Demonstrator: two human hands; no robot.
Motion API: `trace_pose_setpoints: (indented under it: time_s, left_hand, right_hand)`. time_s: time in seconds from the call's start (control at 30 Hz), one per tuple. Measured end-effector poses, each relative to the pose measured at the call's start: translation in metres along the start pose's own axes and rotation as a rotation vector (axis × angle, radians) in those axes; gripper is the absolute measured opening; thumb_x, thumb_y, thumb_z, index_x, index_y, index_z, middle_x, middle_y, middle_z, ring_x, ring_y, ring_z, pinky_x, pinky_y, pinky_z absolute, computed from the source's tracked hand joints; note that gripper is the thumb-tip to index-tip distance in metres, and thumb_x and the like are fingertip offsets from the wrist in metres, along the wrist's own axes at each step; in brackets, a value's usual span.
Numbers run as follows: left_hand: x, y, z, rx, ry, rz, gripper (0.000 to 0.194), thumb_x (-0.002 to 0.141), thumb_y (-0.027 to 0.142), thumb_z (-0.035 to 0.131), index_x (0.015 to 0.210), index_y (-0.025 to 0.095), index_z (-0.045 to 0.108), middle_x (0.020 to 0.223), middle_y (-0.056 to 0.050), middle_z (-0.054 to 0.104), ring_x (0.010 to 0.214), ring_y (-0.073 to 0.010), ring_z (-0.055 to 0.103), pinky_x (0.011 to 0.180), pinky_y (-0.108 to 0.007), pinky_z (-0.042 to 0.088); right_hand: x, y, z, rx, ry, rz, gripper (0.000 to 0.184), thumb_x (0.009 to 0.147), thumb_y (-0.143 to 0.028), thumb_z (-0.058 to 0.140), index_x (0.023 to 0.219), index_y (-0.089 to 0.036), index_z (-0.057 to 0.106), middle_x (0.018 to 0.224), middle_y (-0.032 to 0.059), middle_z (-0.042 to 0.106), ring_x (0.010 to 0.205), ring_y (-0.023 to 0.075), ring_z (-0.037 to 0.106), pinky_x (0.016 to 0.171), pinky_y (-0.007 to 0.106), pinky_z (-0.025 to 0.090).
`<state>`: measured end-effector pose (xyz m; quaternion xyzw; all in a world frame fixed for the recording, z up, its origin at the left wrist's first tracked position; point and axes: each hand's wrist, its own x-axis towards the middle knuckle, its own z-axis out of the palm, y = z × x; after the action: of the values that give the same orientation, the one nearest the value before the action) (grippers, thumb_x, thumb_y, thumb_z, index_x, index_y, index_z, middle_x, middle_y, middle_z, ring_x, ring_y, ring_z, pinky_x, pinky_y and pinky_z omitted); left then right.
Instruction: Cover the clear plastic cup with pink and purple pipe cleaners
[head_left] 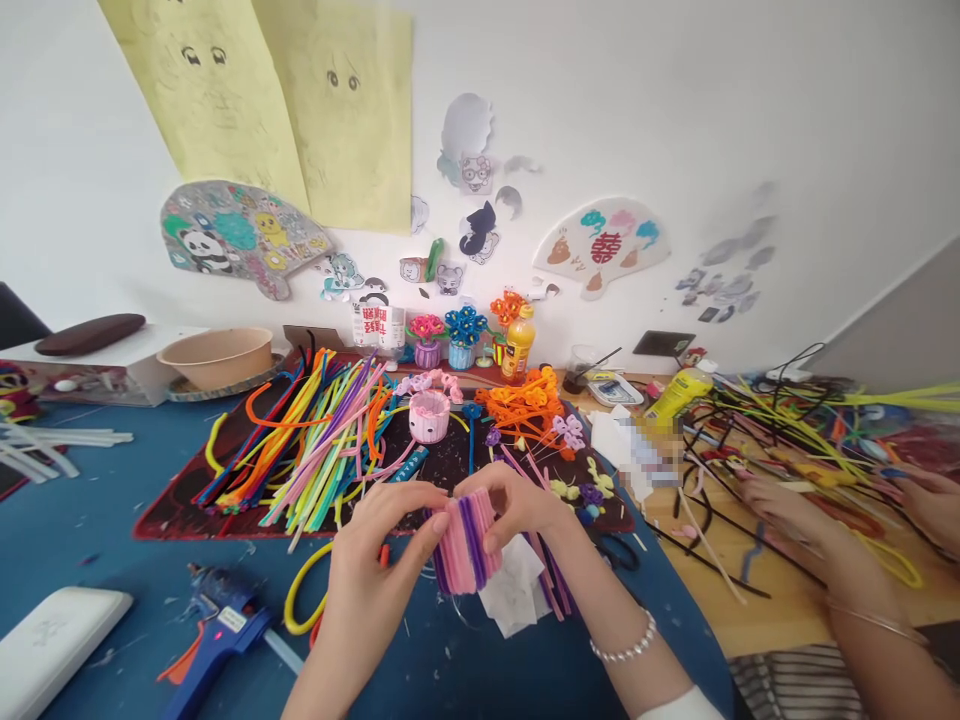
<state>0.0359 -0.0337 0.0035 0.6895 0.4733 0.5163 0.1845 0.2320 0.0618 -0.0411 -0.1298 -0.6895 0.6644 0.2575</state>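
Note:
Between my two hands is a striped piece made of pink and purple pipe cleaners (466, 555) laid side by side; whether it is flat or rounded I cannot tell. My left hand (390, 535) pinches its upper left edge with thumb and finger. On the opposite side, my right hand (510, 505) grips the right edge, thumb across the front. Beneath it lies a crumpled white tissue (515, 590). Pink and purple pipe cleaners (553, 575) rest beside the tissue. A small pink pipe-cleaner pot (429, 415) with a face stands beyond my hands.
A blue glue gun (225, 635) lies left, near a white case (64, 640). Many colourful pipe cleaners (330, 450) cover the dark mat, with orange flowers (525, 405) and a juice bottle (517, 345) behind. Another person's hand (784, 510) works at the right over a wooden table (697, 560).

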Motion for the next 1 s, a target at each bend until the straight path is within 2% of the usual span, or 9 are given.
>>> trace_pose_setpoints:
  time_s: [0.1,0.2,0.37,0.5,0.67,0.77,0.87,0.93,1.0]
  left_hand:
    - [0.006,0.003,0.000,-0.092,-0.119,-0.139,0.011,0.087,0.032,0.067,0.081,0.024,0.072,0.086,0.000,0.076,0.082,-0.0168,0.070,0.075,-0.026,0.053]
    - [0.012,0.003,0.001,-0.183,-0.255,-0.211,0.014,0.087,0.033,0.066,0.082,0.022,0.074,0.089,-0.002,0.076,0.084,-0.0175,0.069,0.076,-0.026,0.053]
    - [0.013,-0.001,0.005,-0.271,-0.270,-0.278,0.017,0.086,0.034,0.066,0.079,0.021,0.074,0.094,-0.005,0.076,0.088,-0.0188,0.068,0.079,-0.027,0.051]
    - [0.012,-0.005,0.006,-0.233,-0.373,-0.302,0.017,0.086,0.036,0.067,0.084,0.021,0.075,0.096,-0.006,0.077,0.089,-0.0208,0.069,0.081,-0.029,0.051]
    - [0.016,-0.002,0.008,-0.035,-0.445,-0.195,0.021,0.073,0.040,0.080,0.084,0.023,0.074,0.095,-0.004,0.075,0.093,-0.0247,0.067,0.083,-0.033,0.049]
    - [0.026,0.002,0.011,0.065,-0.513,-0.125,0.020,0.080,0.042,0.072,0.077,0.022,0.069,0.085,-0.003,0.072,0.084,-0.0222,0.065,0.075,-0.032,0.049]
    - [0.038,-0.004,0.016,0.198,-0.505,-0.001,0.028,0.092,0.039,0.056,0.072,0.021,0.065,0.074,-0.002,0.068,0.071,-0.0191,0.062,0.068,-0.030,0.047]
    - [0.045,-0.015,0.021,0.342,-0.444,0.098,0.037,0.097,0.038,0.045,0.069,0.020,0.061,0.069,-0.003,0.065,0.066,-0.0184,0.060,0.064,-0.030,0.046]
    - [0.048,-0.031,0.027,0.491,-0.403,0.174,0.042,0.100,0.037,0.037,0.068,0.020,0.058,0.066,-0.003,0.063,0.064,-0.0189,0.059,0.063,-0.031,0.046]
  right_hand:
    - [-0.001,-0.003,-0.003,-0.101,-0.058,-0.001,0.051,0.064,-0.057,0.085,0.063,-0.016,0.054,0.061,-0.0070,0.043,0.057,0.0087,0.038,0.051,0.021,0.032]
    - [0.000,-0.006,-0.007,-0.170,-0.094,-0.030,0.052,0.066,-0.058,0.083,0.061,-0.016,0.052,0.060,-0.0076,0.041,0.056,0.0083,0.036,0.051,0.022,0.029]
    - [-0.003,-0.005,-0.009,-0.192,-0.069,-0.015,0.053,0.068,-0.058,0.082,0.059,-0.017,0.049,0.060,-0.0080,0.039,0.057,0.0084,0.034,0.052,0.023,0.028]
    - [-0.007,-0.004,-0.011,-0.212,-0.079,-0.025,0.051,0.069,-0.055,0.082,0.060,-0.018,0.049,0.061,-0.0080,0.040,0.057,0.0088,0.036,0.053,0.023,0.029]
    - [-0.012,-0.012,-0.013,-0.261,-0.053,-0.077,0.047,0.066,-0.049,0.086,0.059,-0.018,0.052,0.063,-0.0070,0.043,0.059,0.0097,0.039,0.054,0.023,0.032]
    - [-0.021,-0.021,-0.017,-0.212,0.082,-0.082,0.036,0.070,-0.048,0.084,0.075,-0.017,0.066,0.084,0.0007,0.062,0.070,0.0136,0.053,0.062,0.025,0.042]
    - [-0.037,-0.030,-0.026,-0.160,0.378,-0.050,0.033,0.088,-0.045,0.068,0.111,-0.021,0.068,0.119,0.0078,0.065,0.083,0.0156,0.062,0.075,0.029,0.049]
    - [-0.052,-0.034,-0.030,-0.304,0.578,0.037,0.027,0.094,-0.037,0.060,0.115,-0.021,0.067,0.119,0.0079,0.068,0.087,0.0161,0.063,0.079,0.028,0.049]
    - [-0.065,-0.035,-0.030,-0.549,0.693,0.193,0.023,0.096,-0.032,0.055,0.107,-0.019,0.070,0.105,0.0066,0.073,0.082,0.0167,0.064,0.072,0.027,0.048]
